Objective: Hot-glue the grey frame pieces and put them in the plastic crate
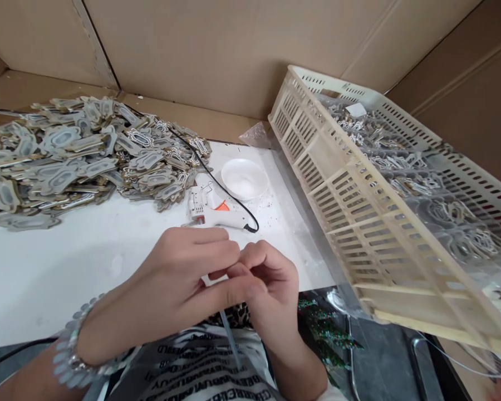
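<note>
White table (45,278), near edge: above it the left hand (179,278), a beaded bracelet (67,356) at its wrist, and the right hand (271,284) meet fingertip to fingertip. Both are curled and pinched together on something too small to make out, while a clear stick (230,337) hangs down from under them. Just beyond lies a glue gun (217,216), then a white bowl (244,178) whose contents I cannot tell; at right a tilted cream crate (338,184), film-lined, holds ornate cut-out pieces (401,167), and a heap of pieces (67,156) lies far left.
</note>
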